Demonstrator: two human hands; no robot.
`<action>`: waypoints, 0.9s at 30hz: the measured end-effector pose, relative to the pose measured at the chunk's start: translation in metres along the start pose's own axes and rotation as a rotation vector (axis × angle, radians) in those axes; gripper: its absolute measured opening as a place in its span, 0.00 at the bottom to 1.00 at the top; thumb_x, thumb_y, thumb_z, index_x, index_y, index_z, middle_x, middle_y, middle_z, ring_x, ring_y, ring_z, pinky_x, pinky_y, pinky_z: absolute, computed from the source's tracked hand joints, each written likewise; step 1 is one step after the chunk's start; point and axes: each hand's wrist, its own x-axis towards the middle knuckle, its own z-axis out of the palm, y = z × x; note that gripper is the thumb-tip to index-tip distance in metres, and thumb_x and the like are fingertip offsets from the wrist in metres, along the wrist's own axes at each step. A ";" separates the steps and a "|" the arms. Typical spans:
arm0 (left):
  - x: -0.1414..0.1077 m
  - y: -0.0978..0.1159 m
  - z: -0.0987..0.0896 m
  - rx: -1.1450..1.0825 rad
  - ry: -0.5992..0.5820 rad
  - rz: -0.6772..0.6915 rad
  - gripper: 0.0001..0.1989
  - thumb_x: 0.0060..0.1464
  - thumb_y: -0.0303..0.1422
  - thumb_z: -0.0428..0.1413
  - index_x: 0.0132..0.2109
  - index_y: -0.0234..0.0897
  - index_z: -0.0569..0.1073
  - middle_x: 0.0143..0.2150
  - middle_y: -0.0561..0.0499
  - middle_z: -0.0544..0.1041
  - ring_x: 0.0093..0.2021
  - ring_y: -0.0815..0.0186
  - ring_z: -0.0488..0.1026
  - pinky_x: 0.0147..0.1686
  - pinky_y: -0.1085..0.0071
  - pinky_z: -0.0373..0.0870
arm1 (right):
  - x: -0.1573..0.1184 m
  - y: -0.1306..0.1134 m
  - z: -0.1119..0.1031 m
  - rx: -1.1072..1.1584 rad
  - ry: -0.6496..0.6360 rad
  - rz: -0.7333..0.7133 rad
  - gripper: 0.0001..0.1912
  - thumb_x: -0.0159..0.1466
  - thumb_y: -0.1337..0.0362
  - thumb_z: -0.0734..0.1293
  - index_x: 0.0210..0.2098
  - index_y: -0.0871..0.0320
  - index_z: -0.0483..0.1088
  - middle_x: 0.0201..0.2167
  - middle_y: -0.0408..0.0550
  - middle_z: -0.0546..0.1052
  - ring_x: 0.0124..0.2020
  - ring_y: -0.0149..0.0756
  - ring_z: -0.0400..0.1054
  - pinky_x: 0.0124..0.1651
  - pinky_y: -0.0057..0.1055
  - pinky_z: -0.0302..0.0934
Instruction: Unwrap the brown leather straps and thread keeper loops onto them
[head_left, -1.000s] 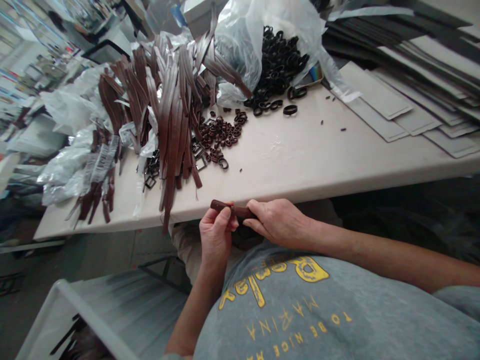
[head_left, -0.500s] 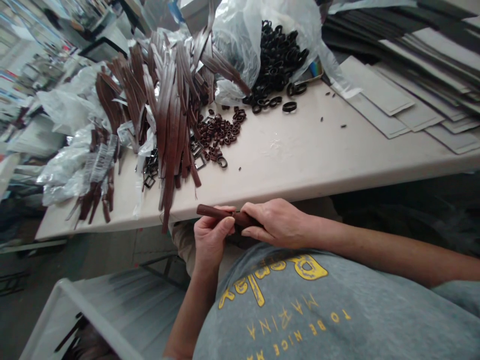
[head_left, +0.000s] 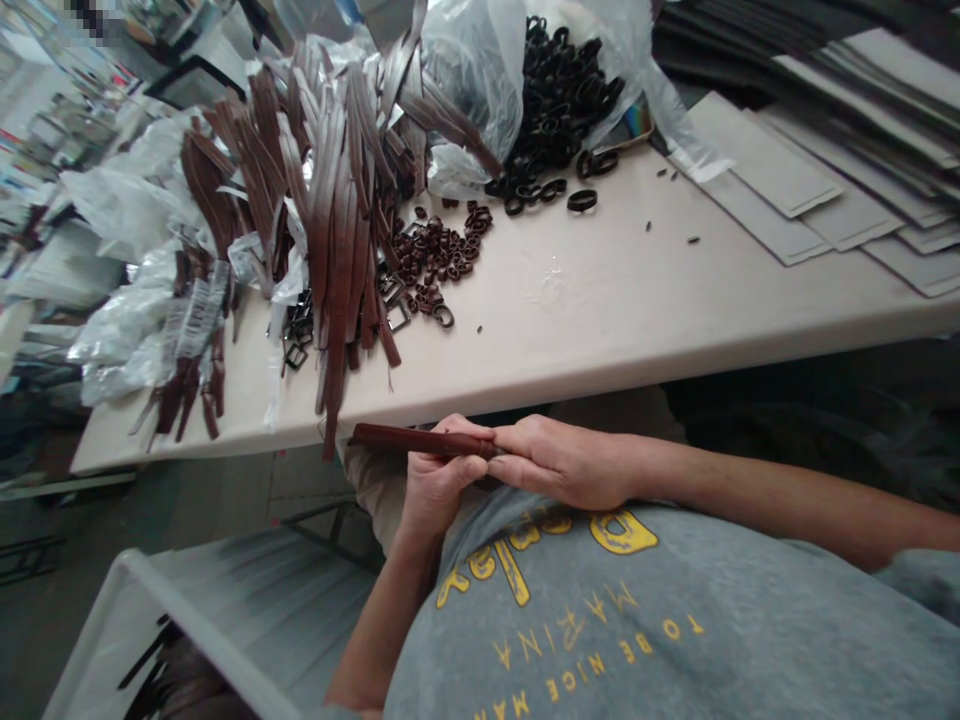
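A brown strap (head_left: 397, 438) is held between both hands, just in front of the table's near edge. My left hand (head_left: 442, 480) pinches it with thumb and fingers, and its free end sticks out to the left. My right hand (head_left: 559, 462) is closed round the right part, which the fingers mostly hide. The fingertips of both hands nearly meet by a narrow band around the strap. Brown straps (head_left: 341, 240) lie bundled on the table beyond, beside a pile of small brown loops (head_left: 442, 250) and some metal buckles (head_left: 396, 316).
Black loops (head_left: 559, 100) spill from a plastic bag (head_left: 480, 90) at the back of the table (head_left: 570, 330). Grey flat pieces (head_left: 780, 170) are stacked at the right. Plastic-wrapped straps (head_left: 196, 320) lie at the left. Below, a white-framed holder (head_left: 187, 640) contains dark straps.
The strap now reaches further left of my left hand and lies flatter. My left hand has shifted slightly right and down, closer to my right hand, which has moved slightly right.
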 end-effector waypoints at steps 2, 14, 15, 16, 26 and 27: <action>0.002 0.001 -0.002 -0.017 0.043 0.021 0.13 0.40 0.39 0.69 0.33 0.37 0.81 0.29 0.51 0.74 0.27 0.71 0.67 0.26 0.76 0.64 | 0.000 0.002 -0.002 -0.019 0.033 0.043 0.14 0.71 0.61 0.56 0.45 0.63 0.68 0.31 0.45 0.72 0.27 0.31 0.61 0.30 0.27 0.53; 0.010 -0.005 -0.005 -0.027 0.068 -0.021 0.11 0.43 0.34 0.69 0.35 0.36 0.81 0.29 0.52 0.78 0.25 0.72 0.70 0.26 0.78 0.67 | 0.003 0.013 -0.004 -0.049 0.108 0.088 0.12 0.69 0.57 0.58 0.36 0.60 0.66 0.29 0.45 0.71 0.27 0.32 0.62 0.30 0.28 0.53; 0.012 -0.002 -0.007 -0.048 0.114 -0.015 0.12 0.42 0.35 0.69 0.35 0.36 0.81 0.29 0.51 0.78 0.25 0.72 0.71 0.26 0.78 0.67 | 0.002 0.014 -0.007 -0.063 0.081 0.099 0.13 0.69 0.56 0.59 0.38 0.60 0.67 0.31 0.46 0.72 0.28 0.33 0.62 0.31 0.28 0.55; 0.014 0.001 -0.010 -0.076 0.177 -0.001 0.13 0.40 0.36 0.70 0.34 0.36 0.81 0.29 0.51 0.79 0.25 0.72 0.72 0.26 0.78 0.68 | -0.001 0.014 -0.012 -0.071 0.050 0.110 0.15 0.68 0.55 0.60 0.41 0.61 0.67 0.33 0.47 0.73 0.30 0.35 0.64 0.32 0.29 0.56; 0.030 0.027 -0.070 -0.419 0.545 0.210 0.15 0.43 0.36 0.69 0.39 0.34 0.79 0.37 0.50 0.82 0.30 0.73 0.75 0.33 0.80 0.73 | -0.040 0.036 -0.024 0.179 -0.054 0.254 0.13 0.66 0.55 0.63 0.40 0.59 0.70 0.31 0.44 0.73 0.30 0.34 0.69 0.32 0.27 0.62; 0.028 0.025 -0.069 -0.439 0.549 0.224 0.15 0.45 0.37 0.68 0.40 0.35 0.79 0.38 0.50 0.81 0.32 0.72 0.76 0.35 0.78 0.73 | -0.039 0.037 -0.020 0.200 -0.039 0.263 0.12 0.66 0.55 0.62 0.38 0.59 0.70 0.29 0.42 0.72 0.28 0.32 0.67 0.30 0.26 0.62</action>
